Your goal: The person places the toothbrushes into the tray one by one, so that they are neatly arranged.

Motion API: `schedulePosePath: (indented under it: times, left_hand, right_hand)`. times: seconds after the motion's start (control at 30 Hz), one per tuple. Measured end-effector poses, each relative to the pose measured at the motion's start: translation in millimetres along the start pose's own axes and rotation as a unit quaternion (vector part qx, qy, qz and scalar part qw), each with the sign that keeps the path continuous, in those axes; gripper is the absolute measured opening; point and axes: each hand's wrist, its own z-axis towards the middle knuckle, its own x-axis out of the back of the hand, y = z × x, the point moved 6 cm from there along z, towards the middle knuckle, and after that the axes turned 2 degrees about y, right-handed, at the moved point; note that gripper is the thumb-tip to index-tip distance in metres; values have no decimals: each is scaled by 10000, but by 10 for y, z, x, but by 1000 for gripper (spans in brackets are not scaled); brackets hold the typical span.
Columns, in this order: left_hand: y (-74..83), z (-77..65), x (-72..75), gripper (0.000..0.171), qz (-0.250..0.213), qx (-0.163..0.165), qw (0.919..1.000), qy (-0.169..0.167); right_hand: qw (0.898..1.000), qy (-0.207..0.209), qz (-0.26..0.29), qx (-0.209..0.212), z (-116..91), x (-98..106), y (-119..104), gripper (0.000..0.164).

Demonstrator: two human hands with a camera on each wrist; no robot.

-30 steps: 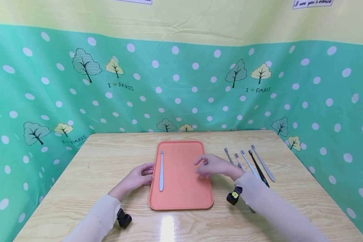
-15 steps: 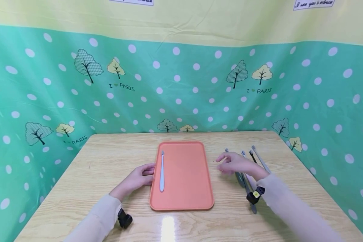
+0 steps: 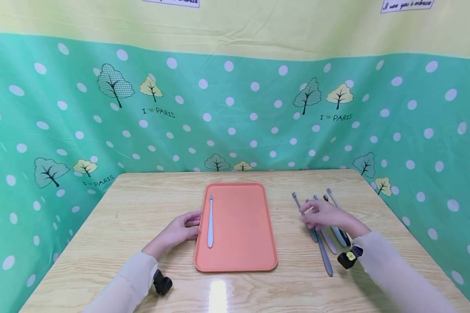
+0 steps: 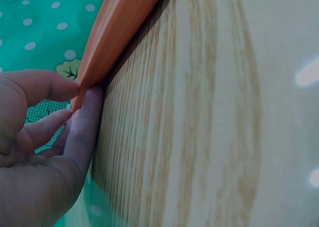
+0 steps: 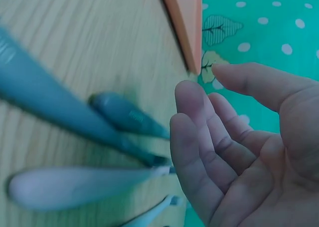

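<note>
A salmon-pink tray (image 3: pixel 240 226) lies on the table with one light blue toothbrush (image 3: pixel 210 226) along its left side. At the tray's left edge my left hand (image 3: pixel 180 227) holds the rim between thumb and fingers; the left wrist view shows the digits at the orange rim (image 4: pixel 119 32). My right hand (image 3: pixel 322 214) hovers over several toothbrushes at the right, fingers loosely bent and holding nothing. Under it lie a grey-blue toothbrush (image 3: pixel 326 261), a pale lilac toothbrush (image 5: pixel 75 187) and a shorter-looking dark toothbrush (image 5: pixel 124 114). The hand hides some of their upper parts.
Beside the right hand lie a light blue toothbrush (image 3: pixel 339 237), a black toothbrush (image 3: pixel 347 240) and a grey toothbrush (image 3: pixel 333 197), heads toward the far edge. A green and yellow patterned curtain (image 3: pixel 235 108) stands behind the wood-grain table (image 3: pixel 160 191).
My right hand has moved right, from above the tray to over the toothbrushes. My left hand stays at the tray's left edge, and the tray and its toothbrush have not moved.
</note>
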Motion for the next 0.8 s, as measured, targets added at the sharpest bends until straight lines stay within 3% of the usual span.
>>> schedulePosePath:
  times: [0.27, 0.8]
  left_hand:
    - [18, -14, 2, 60, -63, -26, 10000, 11]
    - [27, -26, -1, 60, 8, -50, 10000, -15]
  right_hand:
    - [9995, 200, -233, -85, -100, 58, 141, 40]
    - [9953, 711, -613, -237, -103, 32, 245, 39]
